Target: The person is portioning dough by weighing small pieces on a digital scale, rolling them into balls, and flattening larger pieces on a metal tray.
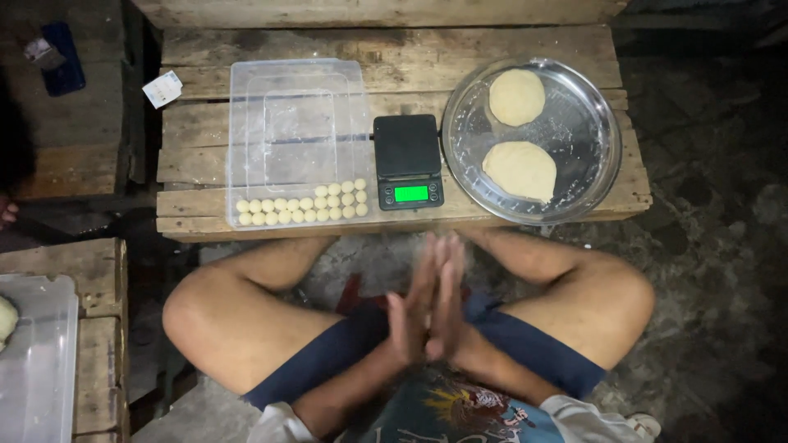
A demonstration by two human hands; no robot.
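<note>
My left hand and my right hand are pressed flat together, palm to palm, above my crossed legs; whatever lies between the palms is hidden. In front of me stands a low wooden table. On it a clear plastic tray holds several small pale dough balls in rows along its near edge. A black digital scale with a lit green display sits beside the tray. A round metal plate on the right carries two large lumps of dough.
Another clear plastic container rests on a wooden bench at the lower left, with a pale lump at its edge. A dark blue object and a small white tag lie at the upper left. Rough dark ground spreads to the right.
</note>
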